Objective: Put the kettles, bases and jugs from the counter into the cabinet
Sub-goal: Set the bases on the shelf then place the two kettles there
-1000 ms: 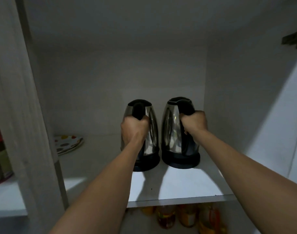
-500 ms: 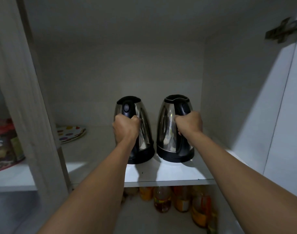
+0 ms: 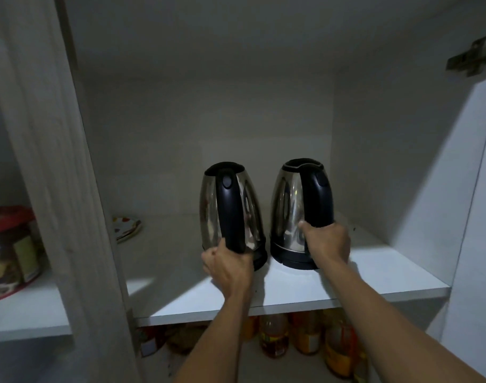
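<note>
Two steel kettles with black handles and black bottoms stand side by side on the white cabinet shelf (image 3: 374, 275). The left kettle (image 3: 208, 211) has its handle facing me, and my left hand (image 3: 228, 268) is curled around that handle's bottom end. On the right kettle (image 3: 286, 208), my right hand (image 3: 328, 241) grips the lower part of the handle. Both kettles are upright and rest on the shelf, a small gap between them. No bases or jugs are in view.
A spotted plate (image 3: 125, 226) lies at the shelf's back left. Several bottles (image 3: 272, 338) stand on the shelf below. A wooden divider (image 3: 56, 161) rises at left, with a red box (image 3: 10, 244) beyond it. The open cabinet door (image 3: 479, 217) and its hinge (image 3: 471, 56) are at right.
Both hands have slid down from the upper handles to their lower ends. The kettles have stayed on the shelf, the left one turned slightly so its handle faces me.
</note>
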Action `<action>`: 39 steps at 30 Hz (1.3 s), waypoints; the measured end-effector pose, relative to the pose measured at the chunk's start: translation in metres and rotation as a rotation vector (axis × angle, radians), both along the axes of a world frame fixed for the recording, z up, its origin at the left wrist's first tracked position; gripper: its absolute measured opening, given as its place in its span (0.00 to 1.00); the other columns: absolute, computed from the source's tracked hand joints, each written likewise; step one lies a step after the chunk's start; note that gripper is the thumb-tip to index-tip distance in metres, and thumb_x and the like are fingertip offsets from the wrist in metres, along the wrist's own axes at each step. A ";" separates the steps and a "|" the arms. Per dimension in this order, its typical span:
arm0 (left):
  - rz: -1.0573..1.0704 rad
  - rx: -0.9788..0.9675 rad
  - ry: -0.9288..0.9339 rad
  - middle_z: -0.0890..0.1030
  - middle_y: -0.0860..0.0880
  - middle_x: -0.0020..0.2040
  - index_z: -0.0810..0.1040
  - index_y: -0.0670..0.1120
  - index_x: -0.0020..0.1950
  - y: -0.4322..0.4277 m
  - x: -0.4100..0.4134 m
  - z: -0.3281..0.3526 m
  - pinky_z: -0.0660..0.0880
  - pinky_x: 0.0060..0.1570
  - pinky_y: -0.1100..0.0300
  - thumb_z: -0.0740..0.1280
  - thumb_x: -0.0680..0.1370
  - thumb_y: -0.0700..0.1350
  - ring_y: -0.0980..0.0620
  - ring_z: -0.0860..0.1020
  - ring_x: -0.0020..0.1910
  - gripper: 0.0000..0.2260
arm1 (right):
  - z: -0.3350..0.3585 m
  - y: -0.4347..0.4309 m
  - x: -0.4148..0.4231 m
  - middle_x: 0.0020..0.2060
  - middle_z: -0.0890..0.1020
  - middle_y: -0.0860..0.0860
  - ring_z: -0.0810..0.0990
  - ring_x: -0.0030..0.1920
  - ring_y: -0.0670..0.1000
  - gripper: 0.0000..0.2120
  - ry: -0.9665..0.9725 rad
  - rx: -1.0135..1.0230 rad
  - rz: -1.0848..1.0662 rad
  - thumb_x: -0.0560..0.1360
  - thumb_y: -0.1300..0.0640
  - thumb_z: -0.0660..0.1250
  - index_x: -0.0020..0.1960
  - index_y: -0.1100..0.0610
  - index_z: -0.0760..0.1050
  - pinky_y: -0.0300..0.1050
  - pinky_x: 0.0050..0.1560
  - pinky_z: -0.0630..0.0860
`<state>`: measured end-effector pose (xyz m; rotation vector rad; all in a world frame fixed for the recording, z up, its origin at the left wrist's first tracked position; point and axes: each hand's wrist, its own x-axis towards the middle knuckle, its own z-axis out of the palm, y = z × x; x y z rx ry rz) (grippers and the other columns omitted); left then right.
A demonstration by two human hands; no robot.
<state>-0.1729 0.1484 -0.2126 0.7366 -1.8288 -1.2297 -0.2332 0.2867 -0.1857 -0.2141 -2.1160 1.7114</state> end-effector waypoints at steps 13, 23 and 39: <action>-0.072 0.067 0.019 0.80 0.39 0.52 0.81 0.40 0.56 -0.041 -0.078 -0.012 0.78 0.48 0.52 0.73 0.69 0.40 0.38 0.80 0.50 0.16 | -0.038 -0.036 -0.071 0.49 0.82 0.59 0.84 0.40 0.59 0.24 -0.039 0.023 -0.004 0.55 0.48 0.82 0.47 0.57 0.83 0.48 0.42 0.79; -0.021 0.078 0.007 0.81 0.37 0.56 0.79 0.39 0.61 -0.079 -0.191 -0.003 0.76 0.51 0.52 0.75 0.70 0.42 0.38 0.80 0.55 0.20 | -0.026 -0.062 -0.197 0.49 0.80 0.58 0.80 0.46 0.57 0.23 -0.033 0.064 0.154 0.66 0.57 0.80 0.57 0.64 0.80 0.45 0.44 0.74; 0.012 -0.110 -0.329 0.75 0.37 0.64 0.65 0.37 0.69 -0.049 -0.098 0.010 0.71 0.60 0.54 0.65 0.78 0.44 0.38 0.75 0.64 0.22 | -0.016 -0.073 -0.118 0.72 0.62 0.67 0.68 0.69 0.68 0.37 -0.125 0.035 0.188 0.78 0.57 0.68 0.76 0.68 0.52 0.54 0.65 0.68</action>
